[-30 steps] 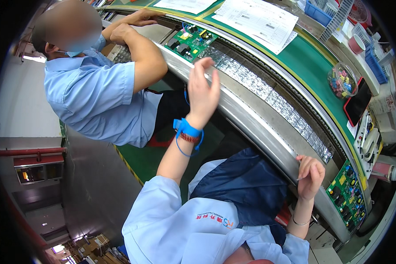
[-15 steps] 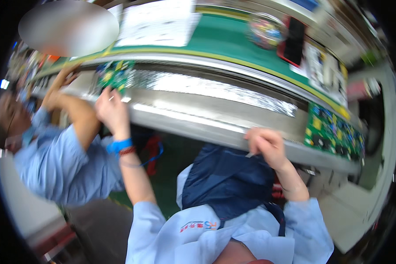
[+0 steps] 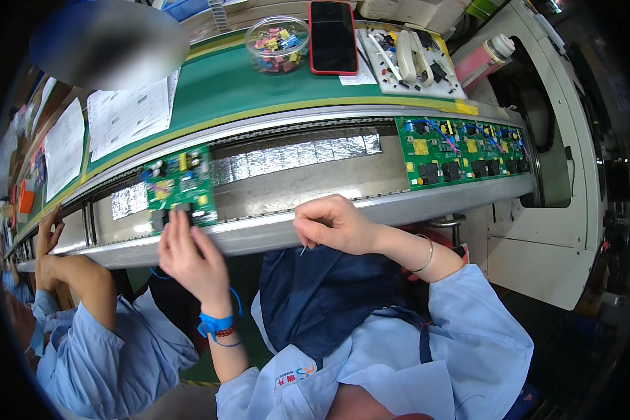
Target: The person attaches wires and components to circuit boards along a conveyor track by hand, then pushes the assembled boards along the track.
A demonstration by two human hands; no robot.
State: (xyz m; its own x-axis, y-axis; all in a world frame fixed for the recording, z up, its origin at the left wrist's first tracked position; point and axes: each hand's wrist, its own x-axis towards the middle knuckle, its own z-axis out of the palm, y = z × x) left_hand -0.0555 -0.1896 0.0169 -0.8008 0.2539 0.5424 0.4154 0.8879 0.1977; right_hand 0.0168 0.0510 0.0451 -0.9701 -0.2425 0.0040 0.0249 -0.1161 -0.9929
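My left hand [image 3: 192,255] reaches over the near rail with its fingers stretched out. Their tips touch a black part at the near edge of a green circuit board [image 3: 201,183] lying across the rails. My right hand [image 3: 337,225] is closed in a pinch just above the near rail, right of that board. From its fingertips a thin metallic piece [image 3: 303,250] points down; the rest is hidden in the fingers. At the right end of the rails sits a group of joined green circuit boards [image 3: 462,155] with black blocks, yellow parts and blue wires.
Behind the rails, a green bench holds a clear tub [image 3: 278,45] of coloured pieces, a red-edged phone [image 3: 333,38], a white tray [image 3: 427,87] of small parts and paper sheets [image 3: 129,119]. A pink bottle [image 3: 484,59] stands at right. At left, a co-worker's arm [image 3: 84,283] rests near the rail.
The whole view has swung, bringing the right-hand boards closer to the middle. My left fingers now lie stretched onto the board. My right hand has come nearer to my left.
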